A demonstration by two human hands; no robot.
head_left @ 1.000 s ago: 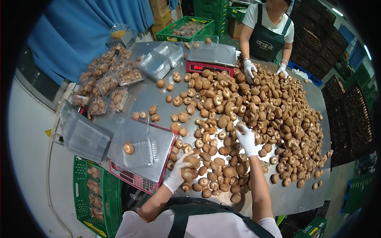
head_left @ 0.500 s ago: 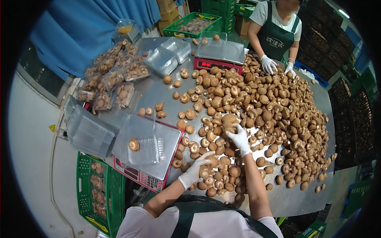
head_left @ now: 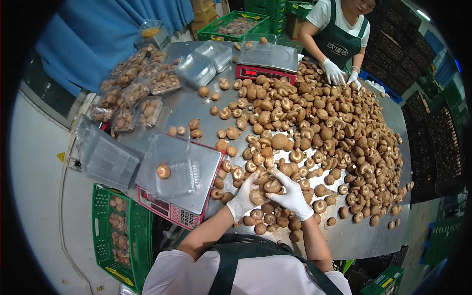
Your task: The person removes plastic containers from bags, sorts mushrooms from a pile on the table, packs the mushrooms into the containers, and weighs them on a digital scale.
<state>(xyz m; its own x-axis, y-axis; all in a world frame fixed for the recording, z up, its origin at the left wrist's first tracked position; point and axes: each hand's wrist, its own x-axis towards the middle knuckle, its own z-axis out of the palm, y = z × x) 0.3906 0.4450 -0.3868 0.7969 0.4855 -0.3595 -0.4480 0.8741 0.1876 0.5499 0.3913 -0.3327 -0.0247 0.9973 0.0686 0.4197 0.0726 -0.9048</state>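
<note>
Both hands wear white gloves and are close together over loose brown shiitake mushrooms at the table's near side. My left hand point(head_left: 240, 201) curls around mushrooms point(head_left: 257, 196) from the left. My right hand point(head_left: 293, 198) closes on a shiitake mushroom point(head_left: 272, 186) from the right, its fingertips near the left hand's. How many each hand holds is partly hidden. To the left, an open clear plastic box point(head_left: 178, 183) with a single mushroom point(head_left: 163, 171) in it rests on a red-framed scale point(head_left: 209, 169).
A large mushroom heap point(head_left: 364, 147) covers the table's right side. Nested clear boxes point(head_left: 108, 157) stand at left, behind them filled packs point(head_left: 150, 110). A second scale point(head_left: 268, 59) stands at the back. Across the table, a co-worker's gloved hands point(head_left: 334, 73) touch the heap. A green crate point(head_left: 101, 231) sits lower left.
My right hand has drawn back toward me and now meets my left hand. The left hand has moved slightly right and up, closing around mushrooms. The whole view has shifted a little.
</note>
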